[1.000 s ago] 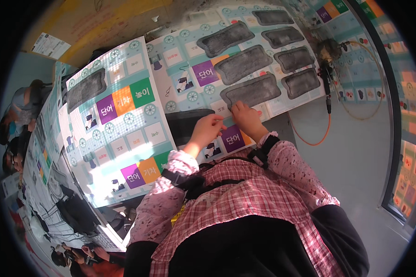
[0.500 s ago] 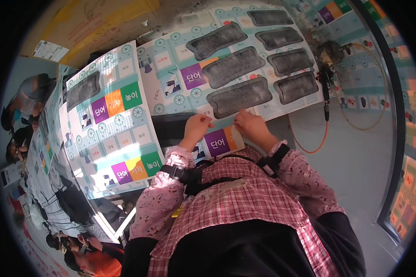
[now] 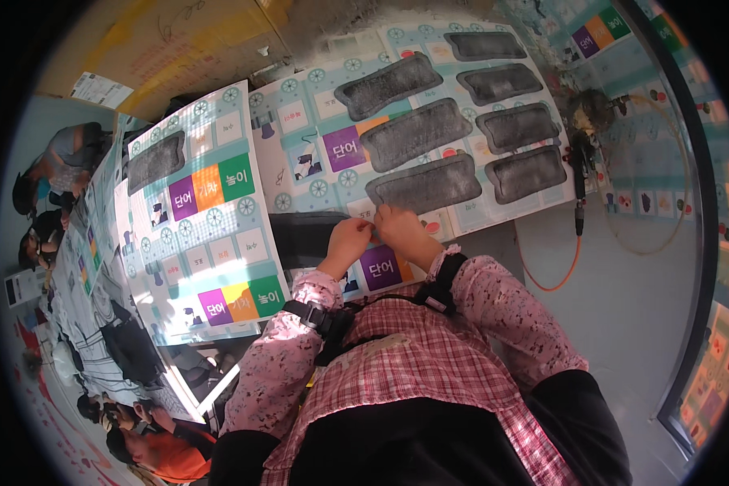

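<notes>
My left hand (image 3: pixel 351 245) is closed in a pinch near the front edge of a printed sheet (image 3: pixel 340 186). Beside it, with fingertips almost meeting the left ones, my right hand (image 3: pixel 403 234) is pinched as well. Whatever lies between the fingertips is too small to make out. A smooth dark strip (image 3: pixel 304 235) lies just left of my left hand, its right end reaching that hand. Right beyond my hands rests a dark grey fuzzy pad (image 3: pixel 425 185) with wavy ends. A similar grey pad (image 3: pixel 417 134) lies farther back.
More grey pads (image 3: pixel 528 174) lie in a column at the right. Another printed sheet (image 3: pixel 219 235) at the left carries one grey pad (image 3: pixel 156 160). An orange hose (image 3: pixel 571 267) hangs at the right. A cardboard box (image 3: pixel 178 49) stands behind; other people (image 3: pixel 170 445) are at the left.
My right hand has moved left and now meets my left hand. My left hand has shifted slightly down and right. The view has tilted a little, so the sheets sit lower.
</notes>
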Action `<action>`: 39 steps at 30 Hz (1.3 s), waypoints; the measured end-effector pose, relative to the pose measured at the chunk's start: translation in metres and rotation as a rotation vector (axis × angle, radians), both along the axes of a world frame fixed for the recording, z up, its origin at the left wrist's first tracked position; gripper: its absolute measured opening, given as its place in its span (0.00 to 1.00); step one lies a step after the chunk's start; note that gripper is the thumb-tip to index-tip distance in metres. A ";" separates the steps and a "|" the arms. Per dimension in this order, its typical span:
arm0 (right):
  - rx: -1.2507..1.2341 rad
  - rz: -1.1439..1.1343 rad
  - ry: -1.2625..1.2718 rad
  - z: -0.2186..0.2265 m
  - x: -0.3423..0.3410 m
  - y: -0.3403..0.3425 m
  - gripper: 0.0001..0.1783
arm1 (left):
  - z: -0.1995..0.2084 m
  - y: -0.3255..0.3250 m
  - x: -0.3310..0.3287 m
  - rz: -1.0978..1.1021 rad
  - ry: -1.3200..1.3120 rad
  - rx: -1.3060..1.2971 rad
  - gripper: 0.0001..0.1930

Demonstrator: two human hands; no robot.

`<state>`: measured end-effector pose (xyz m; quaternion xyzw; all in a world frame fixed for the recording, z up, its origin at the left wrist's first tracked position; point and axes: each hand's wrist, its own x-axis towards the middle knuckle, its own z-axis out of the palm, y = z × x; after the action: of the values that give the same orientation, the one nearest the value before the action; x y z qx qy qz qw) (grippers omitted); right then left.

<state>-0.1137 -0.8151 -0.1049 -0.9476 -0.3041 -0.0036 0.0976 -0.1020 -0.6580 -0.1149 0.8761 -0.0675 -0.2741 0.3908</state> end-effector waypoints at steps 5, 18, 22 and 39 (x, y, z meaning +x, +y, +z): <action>0.163 -0.105 -0.012 -0.001 0.000 -0.013 0.08 | 0.020 -0.023 0.011 0.206 0.216 -0.072 0.15; 0.267 -0.181 0.001 0.023 -0.004 -0.031 0.07 | 0.020 -0.039 0.022 0.467 0.494 -0.235 0.16; 0.406 -0.165 0.111 0.044 -0.011 -0.043 0.10 | 0.025 -0.033 0.026 0.387 0.438 -0.151 0.15; 2.169 -0.650 1.230 0.071 0.020 -0.065 0.41 | 0.162 0.088 0.041 0.033 0.241 -0.185 0.13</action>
<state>-0.0933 -0.8796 -0.0338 -0.2603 0.1925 0.1639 0.9318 -0.0606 -0.5697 0.0475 0.7981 -0.0308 -0.3634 0.4796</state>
